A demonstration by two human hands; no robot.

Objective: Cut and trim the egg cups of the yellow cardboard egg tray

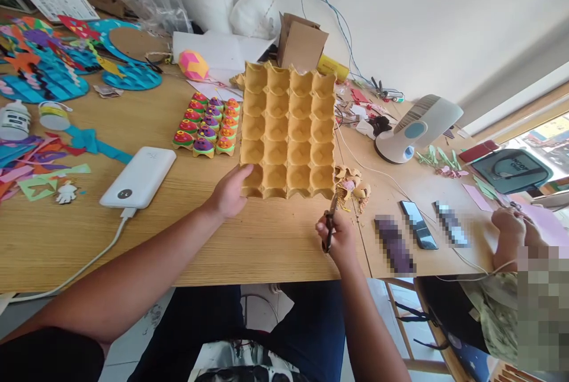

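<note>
A yellow egg tray [276, 130] with several rows of hollow cups is held up over the table, facing me. My left hand [232, 193] grips its lower left corner, thumb on the front. In my right hand [340, 238] are dark-handled scissors [329, 228], pointing up beside the tray's lower right corner. Whether the blades touch the cardboard I cannot tell. Left of the tray stand painted egg-carton cups [207, 124] in red, purple and orange with green. Torn tray scraps [353, 187] lie just right of it.
A white power bank [138, 177] with a cable lies at left, near blue paper crafts [44, 76] and paper strips. Right are a small fan [415, 127], phones [418, 225] and another person's hands [518, 231]. A cardboard box [302, 44] stands behind.
</note>
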